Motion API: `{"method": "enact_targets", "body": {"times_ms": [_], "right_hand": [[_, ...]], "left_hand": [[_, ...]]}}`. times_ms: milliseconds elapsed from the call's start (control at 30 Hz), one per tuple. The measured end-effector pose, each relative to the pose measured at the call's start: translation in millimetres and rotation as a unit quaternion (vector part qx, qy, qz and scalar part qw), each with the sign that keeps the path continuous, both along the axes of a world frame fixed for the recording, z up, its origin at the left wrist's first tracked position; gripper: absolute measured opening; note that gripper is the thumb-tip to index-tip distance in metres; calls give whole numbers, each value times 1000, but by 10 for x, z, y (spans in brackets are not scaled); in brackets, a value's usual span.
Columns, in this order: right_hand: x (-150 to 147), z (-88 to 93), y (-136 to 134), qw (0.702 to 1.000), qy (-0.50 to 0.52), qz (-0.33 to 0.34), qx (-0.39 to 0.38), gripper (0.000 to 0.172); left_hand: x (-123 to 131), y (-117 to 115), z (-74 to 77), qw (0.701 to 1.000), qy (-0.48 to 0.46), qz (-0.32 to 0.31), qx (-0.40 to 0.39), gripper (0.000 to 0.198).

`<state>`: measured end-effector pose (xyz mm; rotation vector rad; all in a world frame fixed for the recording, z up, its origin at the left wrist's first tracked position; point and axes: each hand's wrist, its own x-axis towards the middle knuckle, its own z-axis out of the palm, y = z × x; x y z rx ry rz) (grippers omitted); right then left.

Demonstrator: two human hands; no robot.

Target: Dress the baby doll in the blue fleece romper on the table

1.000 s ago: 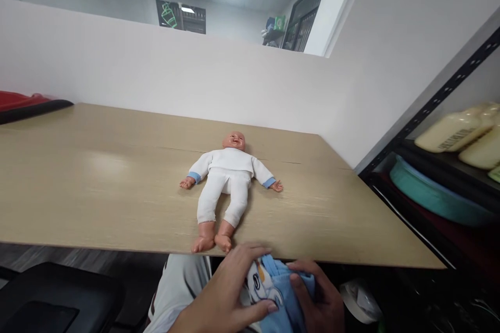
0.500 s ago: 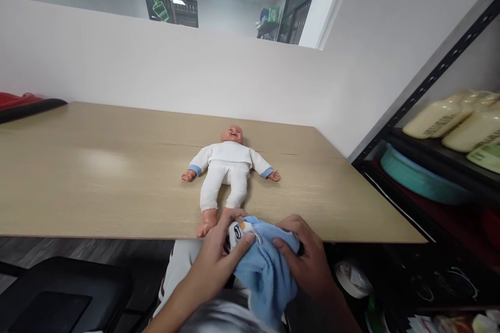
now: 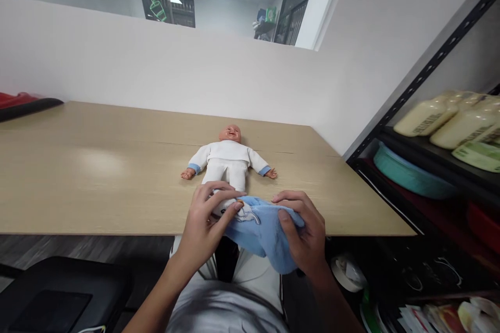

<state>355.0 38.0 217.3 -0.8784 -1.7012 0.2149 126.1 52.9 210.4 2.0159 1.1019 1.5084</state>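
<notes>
Between my hands I hold a soft blue cloth item (image 3: 261, 231), bunched up, with a white cartoon patch near its left end. My left hand (image 3: 207, 221) is closed on the patched end, thumb on top. The right end is pinched in my right hand (image 3: 302, 229), thumb in front and fingers behind. What kind of item it is cannot be made out. Just beyond it a baby doll (image 3: 227, 161) lies on its back in white clothes with blue cuffs, arms spread and head away from me. My left hand and the cloth hide its lower legs.
The wooden table (image 3: 117, 197) runs up to a white wall. A black shelf rack at right bears cream bottles (image 3: 424, 117) and a teal basin (image 3: 414, 174). A black chair (image 3: 58, 296) stands at lower left. A red item (image 3: 17, 99) lies at the table's far left.
Both hands have risen and moved forward with the blue cloth, now covering the doll's lower legs. The cloth's hanging lower part has been gathered up and stretched more sideways.
</notes>
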Motion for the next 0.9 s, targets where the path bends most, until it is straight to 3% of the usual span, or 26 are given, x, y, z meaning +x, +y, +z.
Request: {"method": "enact_targets", "body": {"times_ms": [167,267,333,500,600,733,800,900], "right_hand": [[-79,71,11,996,9,59,-67,10],[-102,53,10,988,-52,85,-121,49],[-128,41,21,978,-97,99,-158,65],[-256,85,138,961,-94,129,-225,37],[-325,130,256,958,-47,149,-241,32],[-328,119,399,957,-33,139,-253,21],[-289,92,427,960,-44,120,-250,16],[-201,55,397,956,-81,93,-266,22]], "left_hand": [[-55,14,110,999,-5,-12,34,20],[-76,7,185,997,-1,-70,17,16],[-83,17,217,995,16,-97,20,16],[-137,109,195,999,27,-30,33,31],[-228,170,132,997,28,-22,-72,42],[-358,244,-18,975,1,-83,-205,26],[-402,284,-109,977,-22,-84,-195,15],[-440,345,-211,984,-55,-81,-151,3]]}}
